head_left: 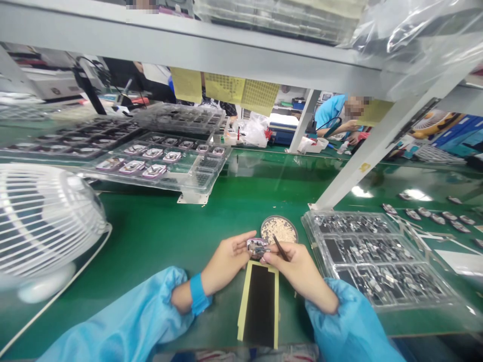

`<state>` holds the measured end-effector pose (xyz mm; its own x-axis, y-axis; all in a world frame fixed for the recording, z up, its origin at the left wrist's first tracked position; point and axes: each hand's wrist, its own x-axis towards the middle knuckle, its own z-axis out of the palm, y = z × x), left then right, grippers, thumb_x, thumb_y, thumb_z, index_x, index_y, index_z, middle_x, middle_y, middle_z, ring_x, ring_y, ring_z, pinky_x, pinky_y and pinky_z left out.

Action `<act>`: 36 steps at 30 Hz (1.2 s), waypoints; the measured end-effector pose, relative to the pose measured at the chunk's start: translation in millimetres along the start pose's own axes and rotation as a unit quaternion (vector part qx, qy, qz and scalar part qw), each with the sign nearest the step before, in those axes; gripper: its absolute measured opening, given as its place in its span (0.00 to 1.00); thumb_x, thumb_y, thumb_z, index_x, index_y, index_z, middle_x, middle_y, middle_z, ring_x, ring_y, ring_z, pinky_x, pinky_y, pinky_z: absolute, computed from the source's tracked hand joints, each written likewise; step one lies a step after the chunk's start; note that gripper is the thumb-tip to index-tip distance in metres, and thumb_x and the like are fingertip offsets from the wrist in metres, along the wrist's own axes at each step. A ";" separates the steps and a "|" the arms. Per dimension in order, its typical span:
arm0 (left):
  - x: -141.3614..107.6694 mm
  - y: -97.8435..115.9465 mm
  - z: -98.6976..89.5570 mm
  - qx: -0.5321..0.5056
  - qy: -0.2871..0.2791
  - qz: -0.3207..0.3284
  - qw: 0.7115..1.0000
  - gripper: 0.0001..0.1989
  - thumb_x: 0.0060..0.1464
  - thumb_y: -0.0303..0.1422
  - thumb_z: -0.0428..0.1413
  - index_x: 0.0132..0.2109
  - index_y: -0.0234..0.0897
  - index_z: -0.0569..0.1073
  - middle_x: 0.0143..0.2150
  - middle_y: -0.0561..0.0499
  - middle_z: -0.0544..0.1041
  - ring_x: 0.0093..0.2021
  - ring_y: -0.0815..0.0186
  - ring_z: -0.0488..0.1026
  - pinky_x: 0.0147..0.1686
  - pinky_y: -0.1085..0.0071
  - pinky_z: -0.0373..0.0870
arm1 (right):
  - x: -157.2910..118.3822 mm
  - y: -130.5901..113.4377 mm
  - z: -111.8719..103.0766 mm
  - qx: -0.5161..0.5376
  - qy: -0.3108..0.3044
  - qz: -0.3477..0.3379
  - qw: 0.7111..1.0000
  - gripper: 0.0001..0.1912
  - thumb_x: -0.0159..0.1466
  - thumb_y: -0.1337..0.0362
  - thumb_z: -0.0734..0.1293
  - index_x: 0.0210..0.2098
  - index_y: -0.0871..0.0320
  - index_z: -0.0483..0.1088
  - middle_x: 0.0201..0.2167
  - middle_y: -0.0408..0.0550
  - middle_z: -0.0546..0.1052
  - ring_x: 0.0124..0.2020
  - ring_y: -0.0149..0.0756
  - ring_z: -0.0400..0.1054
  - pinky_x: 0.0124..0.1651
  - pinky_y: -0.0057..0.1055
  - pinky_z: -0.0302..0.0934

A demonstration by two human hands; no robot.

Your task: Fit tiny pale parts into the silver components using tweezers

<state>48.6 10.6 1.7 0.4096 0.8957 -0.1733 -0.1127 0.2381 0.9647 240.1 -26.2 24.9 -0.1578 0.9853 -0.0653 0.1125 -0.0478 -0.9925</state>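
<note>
Lying between the half-curled left hand (225, 264) and pinched right hand (300, 266), a purple-rimmed silvery device (255, 246) is being held, the right also gripping a slim dark tool (279, 247).

The small part (257, 246) had a rounded casing with a purple rim, and its face showed silvery and dark pieces too small to tell apart. It was held between the left grip (230, 259) and the right grip (292, 261), just beyond the far end of the black pad (259, 306). The slim dark tool (279, 248) sat in the right grip, slanting beyond the pad's far right corner, partly hidden.
</note>
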 end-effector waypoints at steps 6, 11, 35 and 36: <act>-4.7 3.1 4.9 -0.004 -0.002 0.021 1.000 0.30 0.47 0.26 0.63 0.59 0.29 0.73 0.48 0.41 0.82 0.50 0.54 0.78 0.50 0.61 0.75 | -2.0 1.0 1.4 -0.043 0.010 0.023 0.999 0.16 0.61 0.54 0.73 0.25 0.60 0.77 0.22 0.46 0.80 0.25 0.33 0.71 0.33 0.27 0.63; -6.6 5.6 6.5 0.001 0.000 0.023 1.000 0.29 0.50 0.28 0.63 0.60 0.28 0.72 0.49 0.40 0.81 0.50 0.54 0.78 0.51 0.60 0.75 | 0.5 1.8 3.7 -0.062 0.030 0.013 0.998 0.17 0.62 0.52 0.72 0.27 0.60 0.79 0.26 0.48 0.82 0.29 0.36 0.74 0.34 0.29 0.64; -13.4 3.5 4.9 0.172 0.021 0.113 0.978 0.21 0.54 0.31 0.63 0.56 0.39 0.78 0.47 0.46 0.82 0.40 0.58 0.79 0.42 0.67 0.76 | 2.6 4.9 0.3 -0.030 0.011 0.021 0.999 0.23 0.62 0.47 0.71 0.24 0.61 0.76 0.23 0.47 0.80 0.24 0.31 0.69 0.31 0.26 0.62; -13.3 3.5 4.8 0.163 0.021 0.111 0.980 0.21 0.54 0.31 0.64 0.56 0.39 0.78 0.47 0.46 0.82 0.41 0.58 0.79 0.42 0.67 0.76 | 2.6 5.4 0.6 -0.031 0.014 0.020 0.999 0.23 0.62 0.46 0.71 0.24 0.60 0.76 0.23 0.46 0.79 0.24 0.31 0.69 0.31 0.26 0.62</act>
<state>47.1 -2.3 8.3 0.3685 0.9284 0.0467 0.1028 -0.0907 0.9906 239.8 -23.9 19.3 -0.1251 0.9869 -0.1018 0.1797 -0.0784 -0.9806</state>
